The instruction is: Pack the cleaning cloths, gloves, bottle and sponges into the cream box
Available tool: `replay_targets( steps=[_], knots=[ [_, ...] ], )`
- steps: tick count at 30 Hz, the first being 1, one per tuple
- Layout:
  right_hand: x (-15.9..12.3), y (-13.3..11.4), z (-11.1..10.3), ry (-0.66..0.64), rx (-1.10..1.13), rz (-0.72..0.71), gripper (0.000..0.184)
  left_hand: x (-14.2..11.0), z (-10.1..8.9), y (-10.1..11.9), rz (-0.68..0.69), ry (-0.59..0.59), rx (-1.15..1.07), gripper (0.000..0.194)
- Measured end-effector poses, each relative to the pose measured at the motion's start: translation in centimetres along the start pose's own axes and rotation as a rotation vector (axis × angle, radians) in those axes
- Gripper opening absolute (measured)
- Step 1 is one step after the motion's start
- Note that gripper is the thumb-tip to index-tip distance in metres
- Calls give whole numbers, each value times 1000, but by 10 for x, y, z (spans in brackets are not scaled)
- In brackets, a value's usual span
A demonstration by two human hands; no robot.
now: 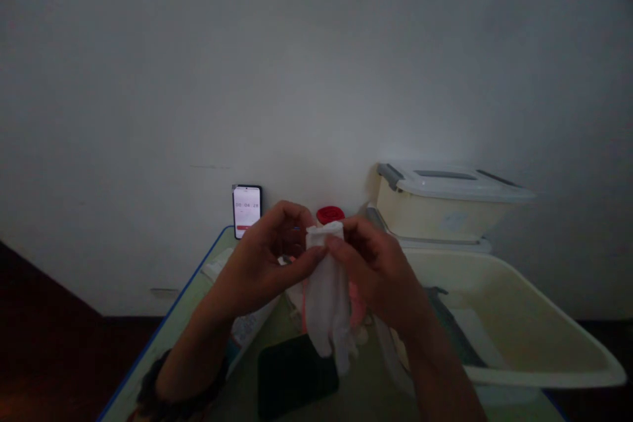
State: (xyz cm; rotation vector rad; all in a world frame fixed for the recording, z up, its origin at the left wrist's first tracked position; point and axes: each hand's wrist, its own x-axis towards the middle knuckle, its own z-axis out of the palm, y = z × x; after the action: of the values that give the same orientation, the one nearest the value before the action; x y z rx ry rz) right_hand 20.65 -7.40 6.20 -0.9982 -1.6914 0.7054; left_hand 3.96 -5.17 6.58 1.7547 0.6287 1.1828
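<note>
white cloth (326,297), folded top edge, narrow ends hanging dn., btwn L hand (270,264) & R hand (376,270)

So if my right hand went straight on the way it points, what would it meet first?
Your right hand would first meet the white cloth it's pinching, then probably your left hand, though depth is unclear here.

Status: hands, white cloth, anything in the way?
Left hand and right hand pinching white cloth near top. Lower end hanging loose. Dark flat object on table; no obstruction seen at hands.
</note>
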Motion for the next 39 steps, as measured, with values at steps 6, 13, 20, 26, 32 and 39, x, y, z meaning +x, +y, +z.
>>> replay_targets(
  steps=[6, 13, 20, 26, 32, 39],
  knots=[
    [0, 7, -3, -220, 208, 103, 15, 4, 0, 0, -76, 74, -88, 32],
    [2, 1, 4, -34, 286, 101, 13, 7, -3, 4, -250, 96, -112, 32],
    [2, 0, 3, -10, 355, 116, 16, 5, -5, 6, -292, 25, -82, 18],
    [0, -4, 0, -49, 352, 125, 15, 3, -7, 6, -279, 24, -89, 15],
    [2, -10, 3, 72, 375, 104, 13, 2, -6, 11, -178, -16, -145, 13],
    [1, -9, 1, 92, 365, 100, 10, 2, -6, 16, -164, -3, -12, 11]
  ],
)
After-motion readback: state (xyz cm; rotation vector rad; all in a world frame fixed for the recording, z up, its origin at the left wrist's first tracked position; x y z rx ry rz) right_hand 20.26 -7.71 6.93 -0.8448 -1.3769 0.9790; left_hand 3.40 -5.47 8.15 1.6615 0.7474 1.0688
